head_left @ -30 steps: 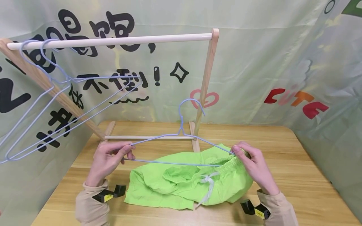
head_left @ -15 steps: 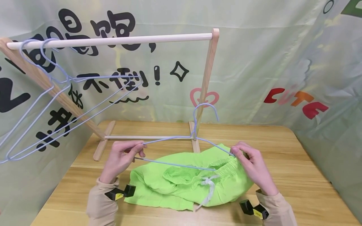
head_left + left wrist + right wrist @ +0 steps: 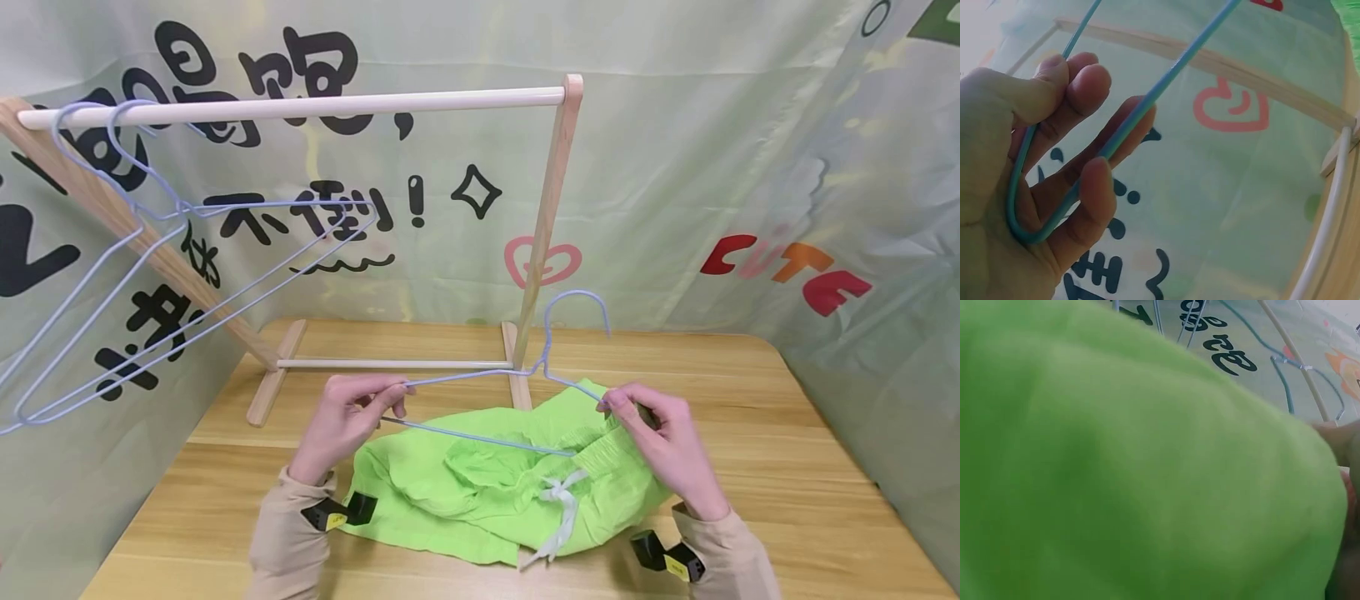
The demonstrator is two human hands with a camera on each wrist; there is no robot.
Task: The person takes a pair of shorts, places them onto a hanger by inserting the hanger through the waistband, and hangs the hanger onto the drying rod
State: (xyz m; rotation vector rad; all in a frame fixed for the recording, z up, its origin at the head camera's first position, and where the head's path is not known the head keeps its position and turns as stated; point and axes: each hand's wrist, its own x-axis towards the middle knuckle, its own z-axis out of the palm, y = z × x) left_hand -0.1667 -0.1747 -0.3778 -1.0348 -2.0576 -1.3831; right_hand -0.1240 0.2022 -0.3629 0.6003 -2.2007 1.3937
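Bright green drawstring shorts (image 3: 480,500) lie bunched on the table, their pale drawstring (image 3: 564,510) tied in front. A lilac wire hanger (image 3: 480,437) slants over them, hook up, its right end inside the waistband. My left hand (image 3: 351,425) holds the hanger's left end; in the left wrist view, thumb and forefinger pinch the upper wire (image 3: 1163,81) while the bend sits against the palm. My right hand (image 3: 663,433) pinches the waistband at the right, where the hanger's arm meets the thumb; whether it grips the wire too is hidden. Green cloth (image 3: 1147,456) fills most of the right wrist view.
A wooden rack (image 3: 555,183) with a white top bar (image 3: 337,106) stands behind the hands. Several lilac hangers (image 3: 180,212) hang at its left end and reach forward. A printed fabric backdrop (image 3: 675,167) encloses the back and sides of the wooden table (image 3: 810,500).
My left hand has moved right, pushing the hanger further into the waistband; its hook has shifted right and down. My right hand has stayed nearly in place on the waistband.
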